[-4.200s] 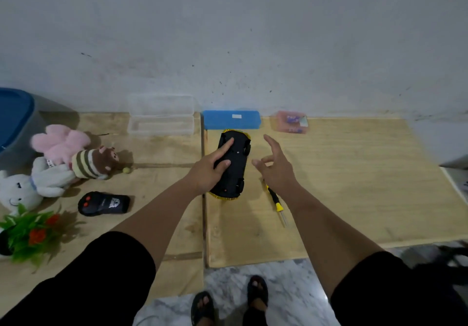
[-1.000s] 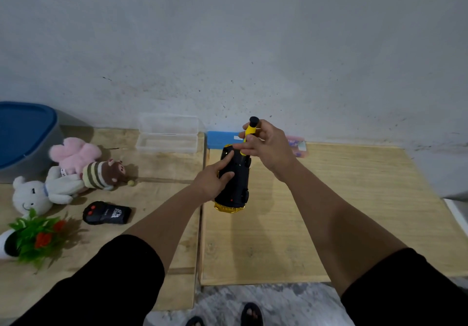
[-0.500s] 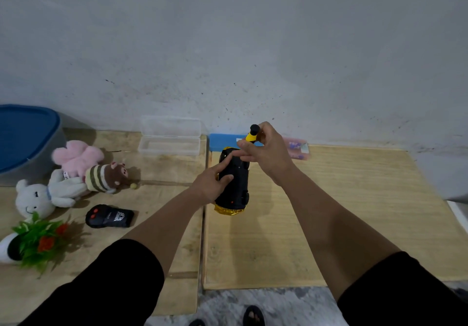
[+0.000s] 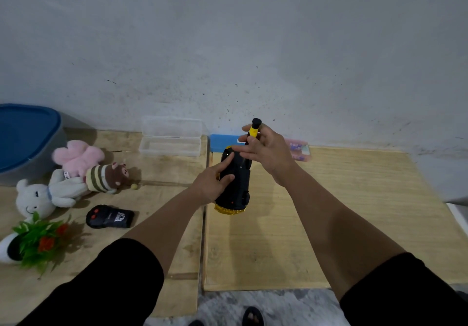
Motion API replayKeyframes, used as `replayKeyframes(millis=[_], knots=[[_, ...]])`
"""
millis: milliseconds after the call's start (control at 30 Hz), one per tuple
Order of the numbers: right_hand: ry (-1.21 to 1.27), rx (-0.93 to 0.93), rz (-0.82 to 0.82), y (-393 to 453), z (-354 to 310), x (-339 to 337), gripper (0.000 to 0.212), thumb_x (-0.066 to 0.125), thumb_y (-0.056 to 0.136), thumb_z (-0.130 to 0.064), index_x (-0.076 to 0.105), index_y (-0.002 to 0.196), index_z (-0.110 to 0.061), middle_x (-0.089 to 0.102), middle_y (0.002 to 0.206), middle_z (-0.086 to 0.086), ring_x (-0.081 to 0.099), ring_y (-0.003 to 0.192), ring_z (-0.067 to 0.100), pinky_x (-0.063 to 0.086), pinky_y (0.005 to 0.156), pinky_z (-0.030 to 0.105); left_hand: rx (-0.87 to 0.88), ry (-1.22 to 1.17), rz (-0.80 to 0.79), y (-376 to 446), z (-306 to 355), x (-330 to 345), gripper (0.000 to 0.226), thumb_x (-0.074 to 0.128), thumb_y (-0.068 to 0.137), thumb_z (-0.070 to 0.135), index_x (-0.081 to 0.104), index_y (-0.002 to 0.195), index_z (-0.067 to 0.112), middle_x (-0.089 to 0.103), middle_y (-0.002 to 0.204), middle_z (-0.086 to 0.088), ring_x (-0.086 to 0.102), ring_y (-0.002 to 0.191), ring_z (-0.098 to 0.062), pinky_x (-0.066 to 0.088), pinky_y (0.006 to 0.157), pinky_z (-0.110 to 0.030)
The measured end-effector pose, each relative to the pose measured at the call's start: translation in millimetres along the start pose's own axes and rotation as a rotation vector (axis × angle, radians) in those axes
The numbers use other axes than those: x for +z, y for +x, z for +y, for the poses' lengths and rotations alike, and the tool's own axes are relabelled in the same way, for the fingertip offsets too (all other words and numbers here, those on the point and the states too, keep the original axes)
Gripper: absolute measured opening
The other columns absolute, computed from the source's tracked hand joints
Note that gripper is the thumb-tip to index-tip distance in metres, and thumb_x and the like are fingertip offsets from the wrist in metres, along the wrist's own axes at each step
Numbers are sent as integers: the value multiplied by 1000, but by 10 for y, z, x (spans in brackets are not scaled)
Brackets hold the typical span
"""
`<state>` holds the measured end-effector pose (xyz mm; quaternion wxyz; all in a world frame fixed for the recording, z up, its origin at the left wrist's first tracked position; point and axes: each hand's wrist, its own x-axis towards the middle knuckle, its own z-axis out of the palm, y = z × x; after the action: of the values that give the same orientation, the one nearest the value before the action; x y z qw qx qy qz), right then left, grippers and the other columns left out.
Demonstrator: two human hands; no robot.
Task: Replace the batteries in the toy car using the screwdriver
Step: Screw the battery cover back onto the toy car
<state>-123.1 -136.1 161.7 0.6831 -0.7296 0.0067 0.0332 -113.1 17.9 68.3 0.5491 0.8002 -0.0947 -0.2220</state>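
The toy car (image 4: 236, 186) lies upside down on the wooden table (image 4: 329, 224), black underside up, a yellow edge showing at its near end. My left hand (image 4: 212, 181) rests on its left side, fingers pressing the underside and holding it steady. My right hand (image 4: 266, 148) grips the yellow and black screwdriver (image 4: 254, 129) upright over the car's far end. The thin shaft points down onto the underside. The tip's contact point is partly hidden by my fingers.
A blue box (image 4: 222, 140) and a pink packet (image 4: 300, 149) lie against the wall behind the car. A clear plastic case (image 4: 171, 138) stands open further left. Plush toys (image 4: 76, 173), a black remote (image 4: 109, 216), a small plant (image 4: 33, 242) and a blue-lidded bin (image 4: 25, 138) occupy the left side.
Since 4.2 s ago my right hand has picked the screwdriver up from the table and set it upright on the car. In the last second the hands have barely moved.
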Motion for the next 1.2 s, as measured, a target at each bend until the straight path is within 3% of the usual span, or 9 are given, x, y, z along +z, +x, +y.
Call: replayKeyframes(millis=[133, 267, 367, 567, 733, 867, 1033, 1133, 1200], knots=[[-32, -3, 61, 4, 9, 18, 20, 62, 88, -8, 44, 97, -9, 58, 98, 12, 73, 75, 22, 58, 65, 25, 27, -8, -2, -13, -18, 30, 57, 52, 94, 35, 26, 144, 41, 51, 138, 0, 50, 123, -23, 45, 102, -45], [-25, -21, 9, -5, 32, 20, 19, 51, 94, -6, 47, 112, -11, 54, 103, 11, 72, 82, 18, 58, 75, 24, 9, -9, 7, 7, -9, 6, 56, 50, 95, 31, 25, 143, 46, 48, 140, 1, 49, 124, -23, 44, 103, -45], [-50, -3, 44, -16, 43, -6, 13, 54, 92, -2, 50, 103, -8, 58, 97, 10, 73, 76, 18, 59, 71, 24, -2, -2, 25, 9, -44, -12, 56, 51, 96, 28, 25, 142, 48, 49, 140, 0, 50, 124, -24, 43, 103, -45], [-198, -20, 162, -23, 91, -13, 34, 77, 75, -15, 44, 83, -12, 57, 79, 4, 69, 58, 22, 58, 59, 34, -4, 34, 1, -14, -84, -26, 58, 52, 95, 27, 24, 144, 43, 47, 142, 0, 48, 126, -23, 41, 106, -43], [-239, -25, 64, 2, 101, -23, 24, 65, 87, -12, 57, 108, -18, 56, 97, 9, 71, 67, 21, 59, 63, 25, -3, 14, 4, -37, -80, -5, 58, 52, 95, 28, 25, 144, 42, 46, 143, 0, 47, 126, -21, 41, 106, -43], [-239, 11, 50, 25, 103, -26, 6, 59, 90, -9, 57, 96, -8, 62, 95, 10, 71, 69, 19, 58, 64, 24, -16, 19, 24, -28, -102, -71, 57, 51, 96, 27, 25, 142, 47, 46, 142, 1, 49, 124, -22, 43, 104, -43], [-505, -92, 254, 48, 139, -4, 15, 60, 89, -28, 51, 86, -16, 62, 82, 3, 58, 72, 17, 44, 63, 24, 8, -11, 13, -49, -42, -55, 58, 51, 96, 26, 24, 142, 47, 45, 143, 1, 48, 125, -21, 42, 105, -43], [-444, -104, 258, 21, 134, 2, 2, 48, 94, -16, 46, 93, -16, 50, 73, -9, 47, 65, 9, 37, 60, 22, 6, 13, 48, -28, 3, -83, 61, 50, 96, 26, 18, 143, 49, 41, 146, 3, 48, 125, -22, 42, 105, -42], [-417, -85, 198, -24, 186, -3, 10, 48, 93, -10, 50, 98, -19, 48, 72, -10, 43, 60, 9, 37, 60, 24, 28, 23, 60, -30, 28, -115, 64, 48, 97, 26, 12, 144, 49, 38, 148, 4, 47, 126, -23, 42, 105, -42]])
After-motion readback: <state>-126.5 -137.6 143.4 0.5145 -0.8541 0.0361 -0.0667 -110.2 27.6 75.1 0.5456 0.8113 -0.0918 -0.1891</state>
